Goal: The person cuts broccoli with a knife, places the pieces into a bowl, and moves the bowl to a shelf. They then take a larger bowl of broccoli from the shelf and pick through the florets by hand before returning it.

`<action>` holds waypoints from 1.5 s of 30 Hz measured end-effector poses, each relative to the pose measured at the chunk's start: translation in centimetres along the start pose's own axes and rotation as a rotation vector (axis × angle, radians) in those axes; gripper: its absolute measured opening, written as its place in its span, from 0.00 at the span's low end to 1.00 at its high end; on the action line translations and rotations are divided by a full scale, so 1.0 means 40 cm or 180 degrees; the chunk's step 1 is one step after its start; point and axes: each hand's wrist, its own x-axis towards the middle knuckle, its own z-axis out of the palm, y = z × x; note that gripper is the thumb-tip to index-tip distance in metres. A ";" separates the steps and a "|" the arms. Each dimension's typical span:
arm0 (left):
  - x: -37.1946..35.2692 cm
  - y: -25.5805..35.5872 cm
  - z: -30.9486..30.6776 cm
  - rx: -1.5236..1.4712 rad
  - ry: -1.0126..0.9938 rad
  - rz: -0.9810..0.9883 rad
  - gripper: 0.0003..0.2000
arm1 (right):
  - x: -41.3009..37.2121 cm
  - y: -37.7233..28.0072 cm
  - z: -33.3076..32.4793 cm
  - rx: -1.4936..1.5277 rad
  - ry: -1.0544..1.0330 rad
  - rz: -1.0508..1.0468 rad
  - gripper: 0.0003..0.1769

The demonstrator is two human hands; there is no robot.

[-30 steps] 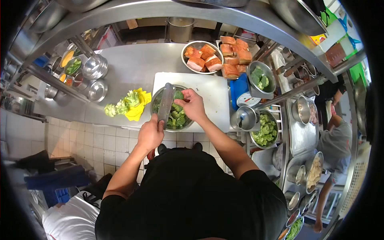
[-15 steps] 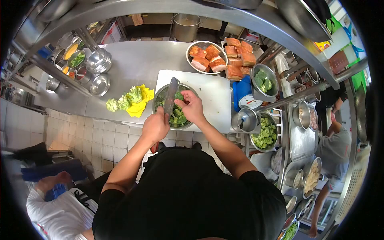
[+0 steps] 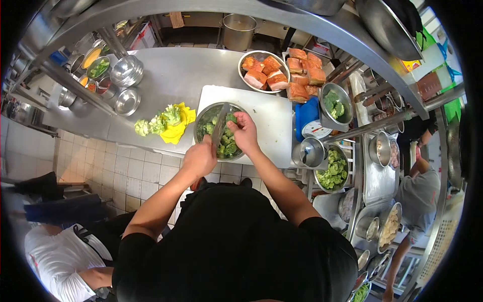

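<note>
My left hand [image 3: 200,157] is closed around the handle of a cleaver [image 3: 220,128], its broad blade pointing away from me over a metal bowl [image 3: 202,121]. Cut broccoli florets [image 3: 227,147] lie inside that bowl. Beside the blade, my right hand [image 3: 245,135] has its fingers curled round a piece of broccoli [image 3: 231,118], partly hidden by the fingers and blade. Under the bowl's right side is a white cutting board [image 3: 274,121]. To its left, broccoli stalks [image 3: 157,124] rest on and beside a yellow cloth [image 3: 174,134].
A bowl of meat chunks [image 3: 255,78] and stacked meat blocks [image 3: 306,75] stand behind the board. On the right are a scale [image 3: 315,130], a broccoli bowl [image 3: 334,104] and a metal pot [image 3: 312,152]. A shelf rail [image 3: 211,11] crosses overhead. Other people stand at left and right.
The cleaver has shifted slightly right and down, its blade now beside the broccoli in my right hand. The person at left has lowered an arm. The view has shifted slightly.
</note>
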 end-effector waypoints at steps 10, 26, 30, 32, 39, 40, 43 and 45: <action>0.003 0.003 0.046 0.0181 -0.0141 -0.0157 0.12 | -0.022 0.009 -0.009 0.0017 0.0028 0.0365 0.14; 0.024 -0.109 0.042 -0.0034 0.0326 -0.0425 0.13 | 0.064 -0.374 -0.384 0.0151 0.0661 -0.0339 0.13; 0.023 -0.146 0.055 -0.0248 0.0433 -0.0276 0.11 | 0.174 -0.407 -0.684 -0.1461 0.1301 -0.0589 0.16; 0.002 -0.155 0.059 -0.0362 0.0501 -0.0253 0.11 | 0.212 -0.391 -0.779 -0.1682 0.1053 -0.0167 0.21; 0.037 -0.155 0.019 -0.0732 0.0692 -0.0478 0.12 | 0.150 -0.445 -0.486 -0.2772 0.1202 -0.0998 0.20; 0.042 -0.155 0.016 -0.0833 0.0730 -0.0463 0.12 | 0.146 -0.398 -0.431 -0.2524 0.0761 -0.0989 0.15; 0.069 -0.179 0.038 -0.1241 0.0675 -0.0649 0.12 | 0.118 -0.232 -0.240 -0.2435 -0.1067 -0.0080 0.16; 0.068 -0.172 0.033 -0.1265 0.0680 -0.0627 0.12 | 0.097 -0.112 -0.133 -0.2553 -0.1899 -0.0491 0.21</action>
